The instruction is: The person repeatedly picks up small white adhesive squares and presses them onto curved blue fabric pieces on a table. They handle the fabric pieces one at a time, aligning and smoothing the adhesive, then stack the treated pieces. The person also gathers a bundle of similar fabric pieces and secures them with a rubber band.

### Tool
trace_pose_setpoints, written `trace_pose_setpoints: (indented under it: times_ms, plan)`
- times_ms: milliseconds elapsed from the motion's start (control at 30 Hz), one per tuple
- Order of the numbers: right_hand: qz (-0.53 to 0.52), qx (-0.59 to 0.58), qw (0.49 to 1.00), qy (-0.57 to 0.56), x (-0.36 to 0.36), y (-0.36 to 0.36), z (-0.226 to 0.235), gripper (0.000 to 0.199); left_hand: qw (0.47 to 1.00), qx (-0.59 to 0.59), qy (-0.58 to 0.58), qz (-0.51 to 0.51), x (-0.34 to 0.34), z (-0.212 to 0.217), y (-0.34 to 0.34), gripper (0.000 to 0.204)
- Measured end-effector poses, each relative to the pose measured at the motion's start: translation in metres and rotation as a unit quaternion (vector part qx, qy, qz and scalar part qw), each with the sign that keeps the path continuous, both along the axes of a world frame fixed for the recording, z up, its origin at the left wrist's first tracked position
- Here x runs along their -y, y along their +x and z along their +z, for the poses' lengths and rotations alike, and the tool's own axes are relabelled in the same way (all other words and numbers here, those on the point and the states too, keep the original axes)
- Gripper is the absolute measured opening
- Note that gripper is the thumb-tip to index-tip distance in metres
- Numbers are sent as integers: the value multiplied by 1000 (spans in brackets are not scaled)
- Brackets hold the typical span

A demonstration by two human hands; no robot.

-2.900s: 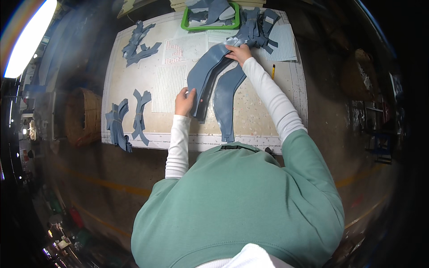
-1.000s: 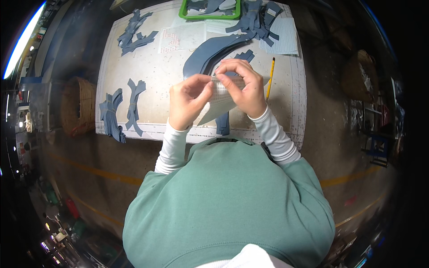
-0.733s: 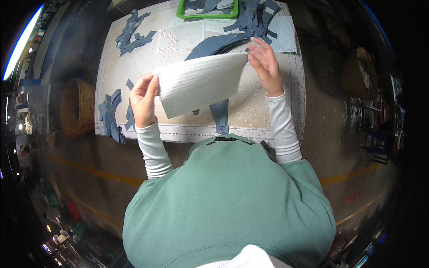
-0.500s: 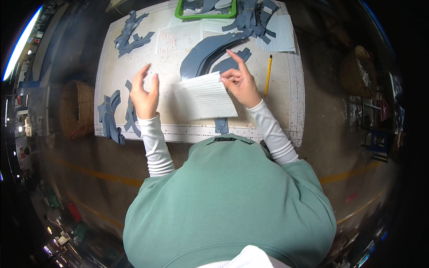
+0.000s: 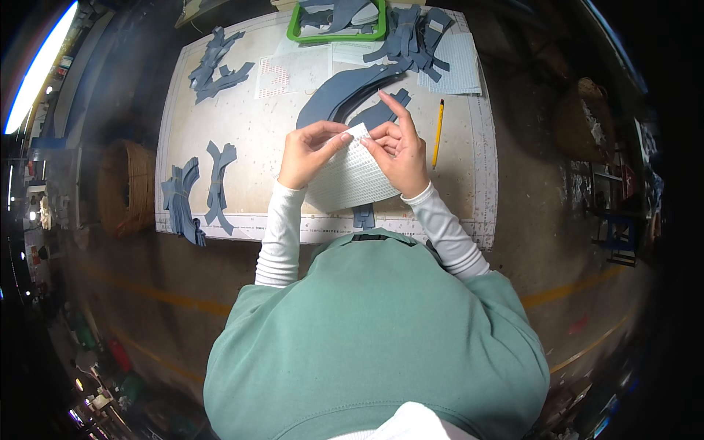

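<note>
A white sheet (image 5: 350,180) covered with rows of small printed marks, like a sheet of labels, hangs tilted above the table in front of me. My left hand (image 5: 308,152) pinches its upper corner between thumb and fingers. Close beside it, my right hand (image 5: 398,152) grips the same corner, index finger pointing up and away. Beyond my hands lies a stack of curved blue-grey cut pieces (image 5: 323,99). Smaller blue-grey pieces (image 5: 378,114) rest next to it, partly hidden by my right hand. More strips (image 5: 364,215) show below the sheet.
Bundled blue-grey strips lie at the left (image 5: 182,192) and far left (image 5: 213,62). At the back are a green tray (image 5: 296,35) and a heap of strips (image 5: 411,37). A yellow pencil (image 5: 438,136) lies right. A wicker basket (image 5: 125,180) stands left of the table (image 5: 257,161).
My left hand has come in from the left and taken hold of the sheet's upper corner beside my right hand. The sheet has turned, its corner now pointing away from me.
</note>
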State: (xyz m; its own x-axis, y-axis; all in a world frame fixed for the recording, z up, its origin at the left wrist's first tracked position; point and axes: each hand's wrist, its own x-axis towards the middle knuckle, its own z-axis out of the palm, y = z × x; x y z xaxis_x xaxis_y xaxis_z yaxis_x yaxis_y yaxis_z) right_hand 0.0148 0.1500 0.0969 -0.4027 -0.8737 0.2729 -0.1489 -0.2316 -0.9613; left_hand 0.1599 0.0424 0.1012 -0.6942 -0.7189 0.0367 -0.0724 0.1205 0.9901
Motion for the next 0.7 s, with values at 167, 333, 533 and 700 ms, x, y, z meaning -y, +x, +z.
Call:
trace_pose_setpoints:
  times_ms: [167, 333, 533, 700]
  plan:
    - [-37, -31, 999, -8, 1, -1, 3, 67, 999, 46, 27, 3, 3, 4, 4, 12]
    - [-66, -295, 950, -74, 3, -16, 10, 66, 995, 87, -7, -40, 3, 9, 8, 13]
    - [-54, -452, 884, -105, 0, -20, 7, 64, 992, 107, 1, -68, 4, 8, 8, 13]
    - [-17, -237, 968, -79, 2, -16, 0, 66, 986, 127, 15, -103, 8, 1, 12, 13]
